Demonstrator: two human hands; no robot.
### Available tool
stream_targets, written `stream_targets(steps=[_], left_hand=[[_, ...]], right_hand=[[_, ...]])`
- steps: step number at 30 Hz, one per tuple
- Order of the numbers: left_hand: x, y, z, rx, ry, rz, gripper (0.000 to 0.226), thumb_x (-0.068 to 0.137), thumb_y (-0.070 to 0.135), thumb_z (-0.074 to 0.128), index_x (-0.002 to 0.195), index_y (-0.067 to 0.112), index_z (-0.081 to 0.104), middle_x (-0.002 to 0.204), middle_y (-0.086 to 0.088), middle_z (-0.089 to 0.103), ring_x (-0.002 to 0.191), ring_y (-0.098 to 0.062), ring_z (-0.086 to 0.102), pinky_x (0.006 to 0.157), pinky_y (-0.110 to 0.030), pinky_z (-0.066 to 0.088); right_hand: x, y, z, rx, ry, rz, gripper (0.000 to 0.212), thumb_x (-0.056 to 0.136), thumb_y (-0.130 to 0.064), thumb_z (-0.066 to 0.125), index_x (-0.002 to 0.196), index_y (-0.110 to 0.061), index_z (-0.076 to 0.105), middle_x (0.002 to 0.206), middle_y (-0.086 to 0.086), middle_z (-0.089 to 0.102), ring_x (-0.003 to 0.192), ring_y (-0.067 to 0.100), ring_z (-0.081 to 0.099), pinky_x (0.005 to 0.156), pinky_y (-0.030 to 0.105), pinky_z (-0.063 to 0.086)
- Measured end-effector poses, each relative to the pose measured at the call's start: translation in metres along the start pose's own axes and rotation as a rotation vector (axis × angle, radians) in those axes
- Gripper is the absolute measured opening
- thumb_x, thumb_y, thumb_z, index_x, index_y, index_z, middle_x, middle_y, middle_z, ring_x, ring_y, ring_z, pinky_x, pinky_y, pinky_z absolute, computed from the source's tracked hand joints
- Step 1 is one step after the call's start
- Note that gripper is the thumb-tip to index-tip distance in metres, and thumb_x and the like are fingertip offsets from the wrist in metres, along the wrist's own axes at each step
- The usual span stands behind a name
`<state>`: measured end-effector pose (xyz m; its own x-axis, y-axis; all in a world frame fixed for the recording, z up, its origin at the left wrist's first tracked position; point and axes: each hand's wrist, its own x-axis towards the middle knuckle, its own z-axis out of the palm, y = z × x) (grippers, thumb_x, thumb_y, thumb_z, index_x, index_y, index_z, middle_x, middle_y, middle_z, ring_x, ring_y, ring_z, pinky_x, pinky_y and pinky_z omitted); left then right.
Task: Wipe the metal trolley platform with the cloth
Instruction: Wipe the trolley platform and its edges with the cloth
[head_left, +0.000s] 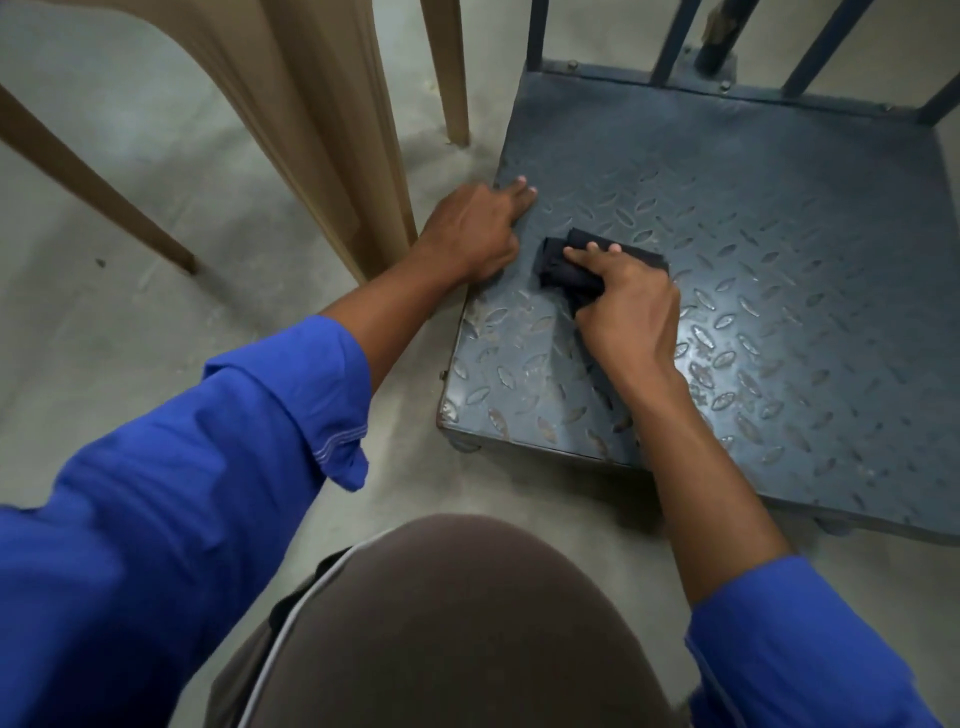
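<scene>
While our right hand (626, 306) gripped the cloth (571, 270), unwiped platform (779, 234) stretched beyond it; our left hand (475, 231) lay flat.

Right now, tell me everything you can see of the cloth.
The cloth is dark, almost black fabric, bunched into a thick folded wad. It lies on the trolley platform, on the tread-patterned plate near its left edge. The right hand grips it from above, fingers over the top, hiding its near part. The left hand rests apart on the platform's edge.
</scene>
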<state>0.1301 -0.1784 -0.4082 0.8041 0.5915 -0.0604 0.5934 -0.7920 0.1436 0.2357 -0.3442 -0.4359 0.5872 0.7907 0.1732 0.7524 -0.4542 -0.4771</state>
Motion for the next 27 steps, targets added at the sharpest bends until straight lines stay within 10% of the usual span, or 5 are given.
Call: stream_targets(steps=[10, 15, 27], left_hand=[[0.055, -0.028, 0.001, -0.114, -0.070, 0.137, 0.074, 0.095, 0.006, 0.036, 0.167, 0.021, 0.025, 0.174, -0.004, 0.019, 0.161, -0.030, 0.016, 0.125, -0.042, 0.018], [0.065, -0.032, 0.022, -0.308, 0.028, 0.136, 0.069, 0.100, 0.001, 0.035, 0.167, 0.012, 0.021, 0.175, -0.006, 0.014, 0.163, -0.026, 0.003, 0.131, -0.039, 0.001], [0.085, -0.039, 0.031, -0.302, 0.051, 0.120, 0.058, 0.110, 0.028, 0.031, 0.167, 0.020, 0.021, 0.176, 0.002, 0.012, 0.163, -0.021, -0.001, 0.130, -0.052, 0.005]], right_hand=[[0.048, -0.010, 0.021, -0.049, 0.059, 0.085, 0.057, 0.092, -0.004, 0.059, 0.143, -0.030, 0.062, 0.146, 0.008, 0.060, 0.135, 0.031, 0.056, 0.110, 0.041, 0.045], [0.059, -0.029, 0.029, -0.048, -0.069, 0.023, 0.064, 0.093, -0.002, 0.053, 0.154, -0.021, 0.050, 0.163, 0.010, 0.041, 0.153, 0.033, 0.032, 0.126, 0.043, 0.021], [0.003, -0.006, 0.013, 0.080, -0.016, 0.096, 0.077, 0.076, 0.007, 0.060, 0.148, -0.021, 0.058, 0.160, 0.005, 0.046, 0.154, 0.025, 0.032, 0.129, 0.032, 0.011]])
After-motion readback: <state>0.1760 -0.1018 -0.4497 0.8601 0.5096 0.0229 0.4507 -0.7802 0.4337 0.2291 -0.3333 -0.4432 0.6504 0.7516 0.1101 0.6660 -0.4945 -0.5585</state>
